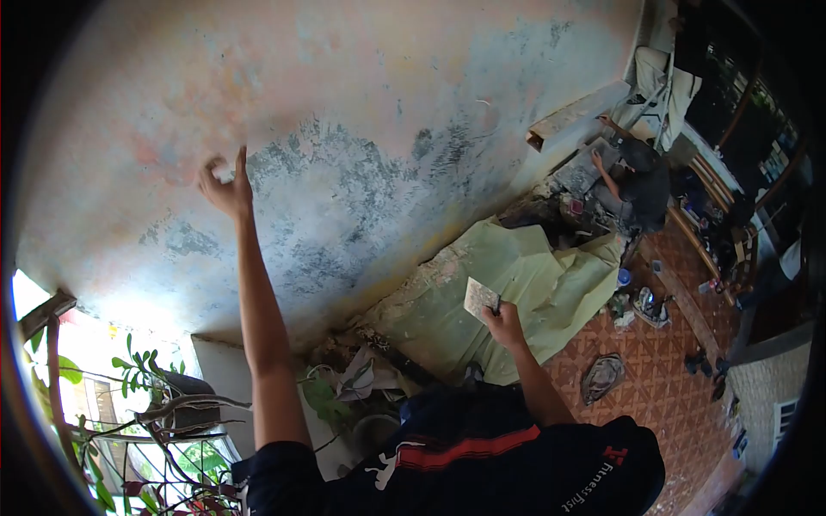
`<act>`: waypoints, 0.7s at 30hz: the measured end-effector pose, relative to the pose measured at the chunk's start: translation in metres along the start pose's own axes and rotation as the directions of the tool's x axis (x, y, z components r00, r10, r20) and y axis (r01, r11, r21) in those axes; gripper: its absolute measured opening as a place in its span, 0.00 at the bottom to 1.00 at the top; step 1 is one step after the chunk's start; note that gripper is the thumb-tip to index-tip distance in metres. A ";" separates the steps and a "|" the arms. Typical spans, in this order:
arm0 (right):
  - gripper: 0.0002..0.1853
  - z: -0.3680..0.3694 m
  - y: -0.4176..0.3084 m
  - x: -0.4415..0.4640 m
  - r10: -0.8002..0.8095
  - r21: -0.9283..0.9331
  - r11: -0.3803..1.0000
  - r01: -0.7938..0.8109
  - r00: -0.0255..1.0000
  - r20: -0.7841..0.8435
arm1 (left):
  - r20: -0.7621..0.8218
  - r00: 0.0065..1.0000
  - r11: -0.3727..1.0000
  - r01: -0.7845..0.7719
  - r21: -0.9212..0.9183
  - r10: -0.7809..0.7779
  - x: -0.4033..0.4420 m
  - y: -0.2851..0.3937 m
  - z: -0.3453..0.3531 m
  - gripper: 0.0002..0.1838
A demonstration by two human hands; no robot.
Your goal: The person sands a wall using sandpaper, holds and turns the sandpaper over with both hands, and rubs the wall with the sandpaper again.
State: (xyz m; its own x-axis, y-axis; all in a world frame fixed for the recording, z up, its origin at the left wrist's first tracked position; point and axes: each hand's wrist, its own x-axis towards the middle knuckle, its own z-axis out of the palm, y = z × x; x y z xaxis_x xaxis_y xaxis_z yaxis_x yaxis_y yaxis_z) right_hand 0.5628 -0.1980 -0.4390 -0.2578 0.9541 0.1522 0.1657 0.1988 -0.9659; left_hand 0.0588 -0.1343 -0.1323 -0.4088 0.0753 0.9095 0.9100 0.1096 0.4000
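Note:
My left hand [228, 187] is raised in front of the patchy wall [413, 77], its fingers apart and somewhat blurred. It holds nothing that I can see; whether it touches the wall I cannot tell. In my right hand [504, 327] is a scraper [480, 299] with a broad, pale, stained blade. It is held out over a greenish sheet [525, 267], with my fingers closed around its dark handle. Grey-blue bare patches [344, 185] mark the wall where the paint is worn away.
A co-worker [641, 176] crouches by the wall at the far right. Leafy plants [142, 365] and branches stand at lower left. A bundled bag [602, 378] lies on the brown tiled floor [632, 344]. A wooden plank [688, 301] and small items lie farther right.

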 end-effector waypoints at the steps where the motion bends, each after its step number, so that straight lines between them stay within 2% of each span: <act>1: 0.15 0.000 0.005 0.003 0.012 -0.031 0.999 -0.012 1.000 0.005 | -0.066 0.981 0.977 -0.175 0.119 0.183 0.020 0.003 0.006 0.30; 2: 0.15 0.001 0.009 0.007 0.024 -0.063 0.998 -0.024 1.000 0.009 | -0.107 0.924 0.911 -0.333 0.244 0.366 0.035 -0.001 0.014 0.36; 3: 0.15 0.004 0.011 0.014 0.033 -0.097 0.995 -0.032 0.999 0.009 | -0.066 0.922 0.898 -0.353 0.262 0.382 0.046 -0.012 0.025 0.39; 5: 0.16 0.012 0.007 0.028 0.008 -0.051 0.999 -0.009 1.000 -0.008 | 0.011 0.913 0.873 -0.392 0.288 0.407 0.065 -0.045 0.048 0.45; 6: 0.16 0.017 0.002 0.036 -0.012 -0.040 0.999 0.011 1.000 -0.024 | 0.031 0.919 0.883 -0.385 0.269 0.392 0.068 -0.055 0.057 0.45; 7: 0.16 0.024 0.001 0.046 -0.032 -0.032 0.999 0.031 0.999 -0.043 | 0.016 0.908 0.853 -0.399 0.336 0.419 0.069 -0.066 0.066 0.45; 9: 0.13 0.036 0.004 0.071 -0.072 -0.130 0.990 0.062 0.995 -0.070 | -0.017 0.883 0.787 -0.408 0.462 0.468 0.067 -0.087 0.080 0.44; 10: 0.11 0.041 0.006 0.086 -0.091 -0.186 0.980 0.075 0.993 -0.080 | -0.086 0.863 0.790 -0.410 0.457 0.498 0.066 -0.079 0.083 0.41; 13: 0.08 0.062 0.009 0.140 -0.308 -0.422 0.881 0.215 0.937 -0.166 | -0.083 0.858 0.778 -0.415 0.472 0.507 0.065 -0.088 0.084 0.40; 14: 0.13 0.069 -0.003 0.156 -0.309 -0.425 0.880 0.211 0.934 -0.176 | -0.109 0.864 0.794 -0.392 0.465 0.491 0.065 -0.089 0.086 0.39; 15: 0.19 0.079 -0.017 0.177 -0.313 -0.425 0.880 0.211 0.931 -0.187 | -0.070 0.887 0.808 -0.381 0.449 0.457 0.064 -0.093 0.086 0.42; 17: 0.21 0.107 -0.025 0.223 -0.383 -0.359 0.886 0.293 0.899 -0.213 | -0.078 0.898 0.835 -0.366 0.412 0.433 0.063 -0.091 0.085 0.42; 18: 0.20 0.121 -0.037 0.246 -0.369 -0.355 0.890 0.287 0.910 -0.188 | -0.083 0.899 0.839 -0.363 0.404 0.429 0.062 -0.091 0.084 0.42; 20: 0.19 0.153 -0.055 0.296 -0.489 -0.384 0.830 0.404 0.858 -0.156 | -0.095 0.894 0.846 -0.374 0.381 0.438 0.062 -0.091 0.086 0.41; 21: 0.19 0.171 -0.061 0.322 -0.616 -0.414 0.748 0.519 0.775 -0.142 | -0.098 0.893 0.846 -0.376 0.378 0.440 0.062 -0.092 0.087 0.41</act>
State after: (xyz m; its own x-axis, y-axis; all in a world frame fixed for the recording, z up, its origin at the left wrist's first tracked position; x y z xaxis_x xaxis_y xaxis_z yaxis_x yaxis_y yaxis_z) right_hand 0.3067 0.0583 -0.3671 -0.1663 0.6483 0.7430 0.3846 0.7364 -0.5565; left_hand -0.0563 -0.0539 -0.1228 0.0424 0.0179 0.9989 0.8974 0.4387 -0.0460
